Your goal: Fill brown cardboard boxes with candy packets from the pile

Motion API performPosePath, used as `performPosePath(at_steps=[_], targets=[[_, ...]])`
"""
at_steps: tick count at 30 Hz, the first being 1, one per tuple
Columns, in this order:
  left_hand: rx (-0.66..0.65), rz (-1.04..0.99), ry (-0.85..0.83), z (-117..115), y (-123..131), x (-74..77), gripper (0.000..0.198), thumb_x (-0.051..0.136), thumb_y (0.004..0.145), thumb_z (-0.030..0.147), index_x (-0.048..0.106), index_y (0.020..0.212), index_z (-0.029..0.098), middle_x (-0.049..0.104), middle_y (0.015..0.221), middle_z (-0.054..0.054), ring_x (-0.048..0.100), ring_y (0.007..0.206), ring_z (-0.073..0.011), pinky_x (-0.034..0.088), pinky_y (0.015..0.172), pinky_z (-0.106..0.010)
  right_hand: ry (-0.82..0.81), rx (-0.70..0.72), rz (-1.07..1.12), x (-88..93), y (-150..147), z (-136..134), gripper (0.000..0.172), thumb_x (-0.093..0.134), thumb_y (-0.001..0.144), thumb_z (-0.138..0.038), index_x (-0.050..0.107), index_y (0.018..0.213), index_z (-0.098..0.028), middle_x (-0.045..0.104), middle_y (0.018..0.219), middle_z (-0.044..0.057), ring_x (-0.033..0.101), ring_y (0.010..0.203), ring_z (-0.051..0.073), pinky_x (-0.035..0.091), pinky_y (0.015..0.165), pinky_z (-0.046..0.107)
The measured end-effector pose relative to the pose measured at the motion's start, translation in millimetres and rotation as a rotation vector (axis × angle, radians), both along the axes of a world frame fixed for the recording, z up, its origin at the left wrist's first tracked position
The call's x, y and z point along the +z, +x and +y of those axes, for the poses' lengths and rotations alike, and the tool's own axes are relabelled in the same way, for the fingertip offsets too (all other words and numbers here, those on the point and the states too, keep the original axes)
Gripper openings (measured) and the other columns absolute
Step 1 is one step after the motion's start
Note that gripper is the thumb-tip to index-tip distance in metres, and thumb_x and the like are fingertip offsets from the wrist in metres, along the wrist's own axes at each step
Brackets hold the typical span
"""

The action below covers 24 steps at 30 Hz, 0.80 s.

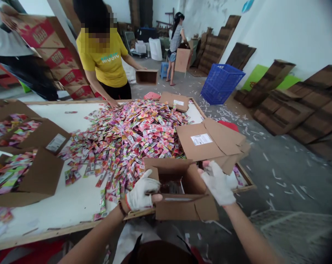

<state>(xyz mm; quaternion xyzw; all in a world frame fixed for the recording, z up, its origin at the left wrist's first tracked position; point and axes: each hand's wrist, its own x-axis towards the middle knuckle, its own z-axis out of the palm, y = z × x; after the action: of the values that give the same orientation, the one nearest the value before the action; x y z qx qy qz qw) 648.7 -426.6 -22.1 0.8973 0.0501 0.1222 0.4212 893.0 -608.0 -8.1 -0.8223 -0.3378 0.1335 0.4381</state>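
An open cardboard box stands at the near edge of the table, its front flap folded down towards me. My left hand, in a white glove with bare fingertips, grips the box's left side. On the opposite side, my right hand, gloved the same way, holds the right wall with its fingers closed at the edge. Something dark and a white strip show inside, too shadowed to name. Just beyond the box lies a big heap of small colourful packets. Flattened cartons with a white label rest to its right.
Boxes filled with packets stand on the white table at left. Across from me, a person in a yellow shirt touches the heap and holds a small box. Blue crates and stacked cartons stand on the littered floor.
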Motion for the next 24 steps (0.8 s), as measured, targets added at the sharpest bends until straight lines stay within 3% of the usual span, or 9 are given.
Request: performPosePath(at_steps=[3,5,8,10,13,15,19,21,24], targets=[[0.142,0.01,-0.173,4.1,-9.1,-15.3,0.027,0.052,0.086,0.036,0.063,0.066,0.022,0.064,0.067,0.0,0.061,0.065,-0.0149,0.012,0.117,-0.047,-0.09,0.344,0.058,-6.4,-22.4,-31.0,0.046,0.061,0.074,-0.037,0.061,0.116,-0.018,0.062,0.12,0.013,0.056,0.113,0.028,0.043,0.101,0.045],[0.295,-0.012,-0.228,-0.2,-9.0,-24.2,0.021,0.056,0.083,0.037,0.067,0.073,0.023,0.069,0.077,-0.002,0.064,0.08,-0.0195,0.02,0.116,-0.046,-0.177,0.468,0.083,-17.1,-37.1,-39.0,0.045,0.062,0.072,-0.035,0.064,0.115,-0.02,0.062,0.122,0.012,0.055,0.115,0.029,0.043,0.102,0.046],[0.562,-0.051,0.001,-10.7,0.9,-27.5,0.031,0.059,0.078,0.034,0.067,0.104,0.019,0.066,0.112,-0.013,0.055,0.114,-0.028,0.036,0.106,-0.046,-0.191,0.259,0.037,-41.2,-51.0,-29.5,0.037,0.052,0.08,-0.039,0.064,0.109,-0.018,0.067,0.11,0.013,0.061,0.104,0.029,0.048,0.095,0.048],[0.647,-0.053,0.29,-16.2,11.0,-20.6,0.056,0.06,0.072,0.024,0.055,0.127,0.014,0.049,0.135,-0.019,0.039,0.132,-0.0335,0.03,0.108,-0.052,-0.11,0.07,-0.113,-57.5,-54.9,-17.9,0.046,0.049,0.083,-0.042,0.057,0.118,-0.013,0.062,0.116,0.017,0.056,0.111,0.031,0.044,0.098,0.051],[0.57,-0.01,0.563,-19.7,21.2,-3.7,0.081,0.059,0.059,0.014,0.042,0.138,0.009,0.038,0.144,-0.021,0.025,0.138,-0.0398,0.006,0.111,-0.063,-0.058,-0.06,-0.36,-70.2,-57.3,-9.6,0.079,0.054,0.082,-0.045,0.024,0.143,-0.004,0.036,0.142,0.025,0.033,0.133,0.036,0.035,0.106,0.055],[0.457,0.024,0.588,-21.5,20.1,3.2,0.076,0.057,0.059,0.014,0.046,0.134,0.009,0.05,0.132,-0.018,0.036,0.13,-0.037,0.006,0.113,-0.061,-0.107,-0.049,-0.501,-67.2,-58.2,-11.4,0.091,0.058,0.082,-0.044,0.008,0.148,-0.004,0.016,0.151,0.027,0.018,0.139,0.038,0.03,0.108,0.057],[0.26,0.075,0.57,-31.9,6.4,-3.7,0.033,0.052,0.075,0.02,0.064,0.105,0.015,0.061,0.103,-0.01,0.052,0.103,-0.0259,0.025,0.111,-0.047,-0.349,0.396,-0.759,-46.3,-58.9,-12.1,0.055,0.051,0.089,-0.026,0.037,0.141,-0.015,0.028,0.151,0.016,0.014,0.141,0.035,0.016,0.11,0.063],[0.24,0.118,0.574,-37.2,1.8,-11.1,0.03,0.051,0.08,0.025,0.064,0.104,0.015,0.059,0.106,-0.011,0.05,0.107,-0.0273,0.027,0.11,-0.047,-0.489,0.642,-0.763,-37.1,-59.5,-4.7,0.043,0.046,0.092,-0.026,0.047,0.135,-0.019,0.038,0.147,0.011,0.025,0.138,0.031,0.015,0.11,0.064],[0.227,0.172,0.593,-37.9,1.6,-16.6,0.037,0.052,0.081,0.033,0.061,0.111,0.013,0.055,0.115,-0.014,0.044,0.116,-0.0311,0.023,0.111,-0.049,-0.675,0.717,-0.739,-29.1,-62.1,12.6,0.043,0.046,0.092,-0.03,0.051,0.131,-0.015,0.037,0.147,0.014,0.033,0.133,0.032,0.022,0.105,0.065]])
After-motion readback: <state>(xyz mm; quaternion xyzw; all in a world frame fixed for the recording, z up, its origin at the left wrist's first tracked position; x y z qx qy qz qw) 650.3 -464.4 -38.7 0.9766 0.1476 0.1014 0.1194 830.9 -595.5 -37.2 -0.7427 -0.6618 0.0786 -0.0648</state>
